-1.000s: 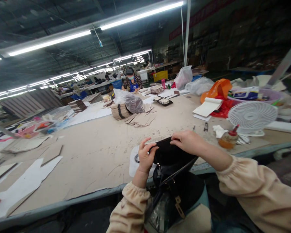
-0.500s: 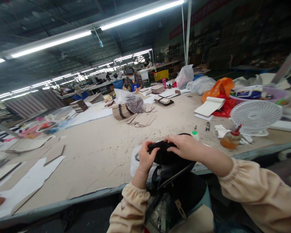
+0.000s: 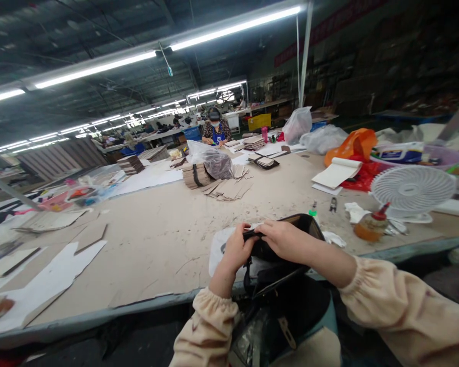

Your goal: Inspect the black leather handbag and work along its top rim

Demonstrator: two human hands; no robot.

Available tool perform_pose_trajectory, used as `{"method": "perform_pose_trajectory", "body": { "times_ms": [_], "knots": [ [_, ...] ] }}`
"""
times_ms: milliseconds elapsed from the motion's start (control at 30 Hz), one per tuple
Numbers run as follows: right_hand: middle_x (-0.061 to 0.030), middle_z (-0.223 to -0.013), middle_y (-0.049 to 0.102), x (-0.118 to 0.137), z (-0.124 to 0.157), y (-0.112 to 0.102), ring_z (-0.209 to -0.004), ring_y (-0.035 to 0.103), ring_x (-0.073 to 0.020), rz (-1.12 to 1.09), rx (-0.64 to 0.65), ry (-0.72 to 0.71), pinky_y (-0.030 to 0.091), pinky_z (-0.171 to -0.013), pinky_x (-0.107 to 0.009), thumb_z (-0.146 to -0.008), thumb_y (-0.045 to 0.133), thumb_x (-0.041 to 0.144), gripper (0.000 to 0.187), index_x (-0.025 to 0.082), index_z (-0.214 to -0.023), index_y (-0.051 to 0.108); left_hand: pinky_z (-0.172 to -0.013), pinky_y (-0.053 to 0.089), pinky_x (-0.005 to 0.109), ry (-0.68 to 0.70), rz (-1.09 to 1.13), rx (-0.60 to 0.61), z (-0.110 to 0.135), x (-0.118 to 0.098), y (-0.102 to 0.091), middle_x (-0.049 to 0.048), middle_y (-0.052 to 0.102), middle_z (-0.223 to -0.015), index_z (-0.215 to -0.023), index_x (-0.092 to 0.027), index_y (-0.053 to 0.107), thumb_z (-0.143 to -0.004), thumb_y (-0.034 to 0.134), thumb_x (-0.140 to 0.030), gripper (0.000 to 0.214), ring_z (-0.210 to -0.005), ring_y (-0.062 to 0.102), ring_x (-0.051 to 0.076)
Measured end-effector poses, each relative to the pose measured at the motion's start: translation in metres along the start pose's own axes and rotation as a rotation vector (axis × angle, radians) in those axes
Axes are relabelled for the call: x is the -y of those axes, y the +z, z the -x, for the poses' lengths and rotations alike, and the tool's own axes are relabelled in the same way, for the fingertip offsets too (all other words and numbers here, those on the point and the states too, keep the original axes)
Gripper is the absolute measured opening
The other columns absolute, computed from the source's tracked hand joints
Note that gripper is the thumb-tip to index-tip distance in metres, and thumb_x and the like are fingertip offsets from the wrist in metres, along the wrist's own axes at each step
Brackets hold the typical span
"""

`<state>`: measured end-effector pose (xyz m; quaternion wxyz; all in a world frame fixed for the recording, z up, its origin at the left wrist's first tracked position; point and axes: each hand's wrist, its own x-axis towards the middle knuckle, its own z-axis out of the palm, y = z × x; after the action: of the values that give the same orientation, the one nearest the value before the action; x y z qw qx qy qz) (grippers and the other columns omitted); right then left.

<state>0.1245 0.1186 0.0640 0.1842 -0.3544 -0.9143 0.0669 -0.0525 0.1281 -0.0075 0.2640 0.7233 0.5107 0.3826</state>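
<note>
At the near table edge, a black bag (image 3: 313, 227) lies tilted, its brownish inside showing past my right hand. My left hand (image 3: 235, 250) pinches the left part of its black edge between thumb and fingers. Close beside it, my right hand (image 3: 281, 238) grips the same edge, fingers bent over it. A black strap or flap hangs below the hands toward my lap. Under the bag, a white sheet (image 3: 217, 250) shows on the left. My fingertips partly hide the gripped edge.
To the right are a bottle of amber liquid (image 3: 371, 224), a white fan (image 3: 413, 188), small snips (image 3: 333, 204) and a green-capped bottle (image 3: 312, 208). Cut board pieces (image 3: 229, 189) lie mid-table. A co-worker (image 3: 216, 130) sits at the far end.
My right hand has shifted left, closer to my left hand. The bag's rim has opened out to the right, exposing its inside. The camera view has turned slightly left.
</note>
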Motion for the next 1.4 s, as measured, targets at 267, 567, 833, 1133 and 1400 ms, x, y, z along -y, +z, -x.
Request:
{"method": "perform_pose_trajectory", "body": {
  "times_ms": [267, 567, 833, 1133, 1400],
  "knots": [
    [-0.0058, -0.089, 0.055, -0.007, 0.005, -0.002, -0.078, 0.054, -0.0182, 0.121, 0.03, -0.015, 0.044, -0.071, -0.028, -0.084, 0.042, 0.007, 0.043, 0.018, -0.125, 0.052, -0.06, 0.036, 0.024, -0.07, -0.143, 0.027, -0.003, -0.004, 0.008, 0.0017, 0.062, -0.077, -0.095, -0.021, 0.054, -0.086, 0.051, -0.037, 0.019, -0.073, 0.058, 0.019],
    [-0.0039, -0.087, 0.057, -0.006, 0.009, -0.005, -0.082, 0.054, -0.0176, 0.166, -0.003, 0.002, 0.041, -0.074, -0.027, -0.083, 0.048, 0.01, 0.029, 0.018, -0.108, 0.06, -0.059, 0.032, 0.025, -0.109, -0.209, -0.007, 0.002, -0.02, 0.02, 0.0046, 0.063, -0.077, -0.089, -0.021, 0.053, -0.088, 0.043, -0.032, 0.015, -0.074, 0.059, 0.022],
    [-0.0031, -0.082, 0.057, 0.006, 0.003, -0.007, -0.077, 0.054, -0.0169, 0.284, 0.012, 0.082, 0.04, -0.07, -0.027, -0.089, 0.05, 0.018, 0.013, 0.017, -0.084, 0.062, -0.061, 0.032, 0.024, -0.155, -0.255, -0.001, 0.009, -0.027, 0.026, 0.0032, 0.064, -0.079, -0.094, -0.021, 0.052, -0.087, 0.041, -0.024, 0.014, -0.078, 0.059, 0.02],
    [-0.0051, -0.084, 0.057, 0.007, 0.005, -0.004, -0.078, 0.054, -0.0197, 0.345, 0.013, 0.119, 0.037, -0.066, -0.03, -0.091, 0.045, 0.02, 0.016, 0.016, -0.085, 0.059, -0.064, 0.036, 0.026, -0.171, -0.19, -0.055, 0.011, -0.028, 0.029, 0.0031, 0.064, -0.081, -0.096, -0.021, 0.055, -0.087, 0.042, -0.025, 0.017, -0.08, 0.06, 0.021],
    [-0.0077, -0.084, 0.057, 0.009, 0.003, 0.0, -0.075, 0.054, -0.0204, 0.371, 0.011, 0.19, 0.036, -0.062, -0.029, -0.091, 0.043, 0.019, 0.016, 0.015, -0.085, 0.057, -0.077, 0.044, 0.025, -0.099, 0.169, -0.133, 0.013, -0.029, 0.03, -0.0006, 0.066, -0.09, -0.097, -0.022, 0.063, -0.08, 0.052, -0.022, 0.02, -0.083, 0.059, 0.015]
  ]
}}
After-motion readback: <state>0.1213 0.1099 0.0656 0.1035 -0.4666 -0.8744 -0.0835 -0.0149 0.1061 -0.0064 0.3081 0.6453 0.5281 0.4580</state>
